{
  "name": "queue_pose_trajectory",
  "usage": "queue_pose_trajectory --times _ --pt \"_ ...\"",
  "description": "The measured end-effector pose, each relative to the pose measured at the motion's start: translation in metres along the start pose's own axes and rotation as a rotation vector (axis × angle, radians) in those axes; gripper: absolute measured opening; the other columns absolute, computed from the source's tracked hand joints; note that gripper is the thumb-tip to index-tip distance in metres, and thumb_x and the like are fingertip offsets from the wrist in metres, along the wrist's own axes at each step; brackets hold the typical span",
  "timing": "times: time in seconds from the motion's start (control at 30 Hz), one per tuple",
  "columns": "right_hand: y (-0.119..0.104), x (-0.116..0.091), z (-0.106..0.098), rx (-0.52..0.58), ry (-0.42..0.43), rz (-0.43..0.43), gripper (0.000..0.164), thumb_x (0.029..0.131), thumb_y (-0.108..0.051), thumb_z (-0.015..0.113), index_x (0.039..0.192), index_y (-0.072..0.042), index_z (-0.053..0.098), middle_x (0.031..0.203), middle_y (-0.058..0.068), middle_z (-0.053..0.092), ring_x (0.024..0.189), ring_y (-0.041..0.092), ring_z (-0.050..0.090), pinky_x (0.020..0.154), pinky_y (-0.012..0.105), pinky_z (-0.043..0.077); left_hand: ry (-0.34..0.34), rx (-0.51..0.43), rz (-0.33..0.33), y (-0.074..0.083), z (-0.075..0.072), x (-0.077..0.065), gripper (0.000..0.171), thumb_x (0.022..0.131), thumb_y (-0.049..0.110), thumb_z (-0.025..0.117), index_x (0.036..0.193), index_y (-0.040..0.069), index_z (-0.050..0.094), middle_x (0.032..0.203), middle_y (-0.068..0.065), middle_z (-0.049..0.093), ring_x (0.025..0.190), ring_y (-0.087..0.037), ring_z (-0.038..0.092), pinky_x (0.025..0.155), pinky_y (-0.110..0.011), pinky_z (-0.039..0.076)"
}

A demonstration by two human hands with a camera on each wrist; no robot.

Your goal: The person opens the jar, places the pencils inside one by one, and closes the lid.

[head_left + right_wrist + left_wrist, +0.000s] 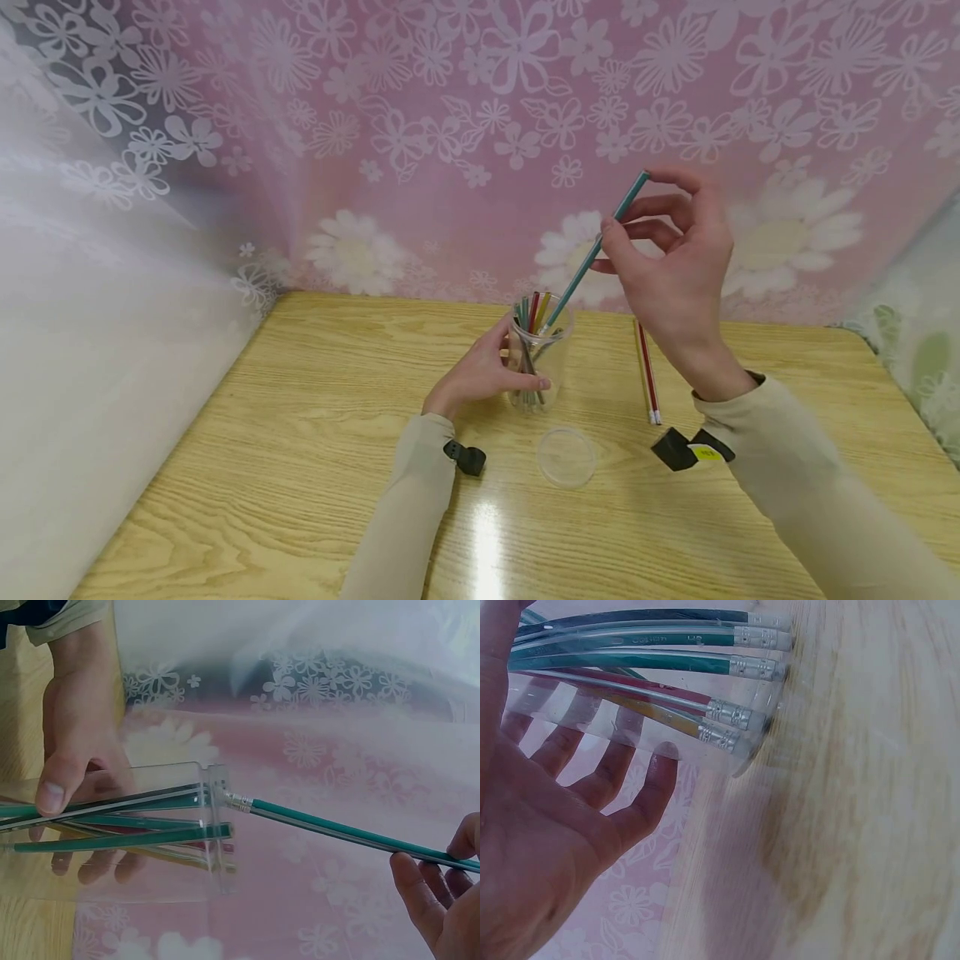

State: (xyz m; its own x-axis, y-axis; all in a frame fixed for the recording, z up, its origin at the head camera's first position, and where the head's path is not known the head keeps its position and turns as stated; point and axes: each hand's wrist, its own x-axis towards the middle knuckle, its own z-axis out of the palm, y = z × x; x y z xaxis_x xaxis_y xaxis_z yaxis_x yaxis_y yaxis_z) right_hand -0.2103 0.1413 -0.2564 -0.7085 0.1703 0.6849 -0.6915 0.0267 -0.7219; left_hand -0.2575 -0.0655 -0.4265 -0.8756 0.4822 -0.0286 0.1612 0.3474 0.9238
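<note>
My left hand (480, 371) grips a clear plastic jar (557, 367) around its side, and the jar stands upright on the table. Several pencils (641, 661) in green, dark, red and yellow lean inside, their eraser ends at the bottom in the left wrist view. Above and to the right, my right hand (678, 258) pinches a teal pencil (588, 265) between thumb and fingers. That pencil slants down, and its metal-banded eraser end (238, 801) is at the jar's mouth in the right wrist view.
A round clear lid (566, 458) lies flat in front of the jar. To its right, a red pencil (647, 375) lies beside another, lighter one on the wooden table (300, 467). A pink flowered curtain (450, 167) hangs behind the table.
</note>
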Motion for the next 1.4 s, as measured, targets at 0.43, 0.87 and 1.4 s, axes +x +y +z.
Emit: queue_pose_trajectory --times 0.43,0.87,1.4 --pt "0.009 -0.009 0.003 -0.232 -0.100 -0.045 0.046 0.089 0.005 0.068 0.132 -0.006 0.058 0.092 -0.006 0.064 0.074 0.007 0.070 0.064 0.022 0.060 0.010 0.009 0.005 -0.001 0.001 0.001 0.111 0.079 0.038 0.089 0.155 0.060 0.010 0.140 0.001 0.057 0.122 -0.022 0.060 0.104 -0.052 0.050" --pt "0.023 -0.022 -0.003 -0.436 -0.180 -0.116 0.046 0.086 0.006 0.071 0.130 0.002 0.056 0.098 0.017 0.068 0.081 -0.011 0.063 0.070 0.007 0.053 0.001 -0.012 0.021 -0.003 0.001 0.002 0.109 0.078 0.042 0.090 0.153 0.062 0.014 0.139 0.001 0.058 0.122 -0.026 0.063 0.103 -0.051 0.051" --pt "0.048 -0.038 -0.012 -0.566 -0.318 -0.118 0.033 0.087 0.004 0.074 0.119 0.001 0.065 0.097 0.013 0.071 0.087 0.026 0.073 0.071 0.028 0.061 0.004 -0.019 0.044 -0.003 0.001 0.003 0.105 0.081 0.032 0.088 0.151 0.065 0.018 0.144 0.004 0.055 0.128 -0.023 0.058 0.105 -0.052 0.049"
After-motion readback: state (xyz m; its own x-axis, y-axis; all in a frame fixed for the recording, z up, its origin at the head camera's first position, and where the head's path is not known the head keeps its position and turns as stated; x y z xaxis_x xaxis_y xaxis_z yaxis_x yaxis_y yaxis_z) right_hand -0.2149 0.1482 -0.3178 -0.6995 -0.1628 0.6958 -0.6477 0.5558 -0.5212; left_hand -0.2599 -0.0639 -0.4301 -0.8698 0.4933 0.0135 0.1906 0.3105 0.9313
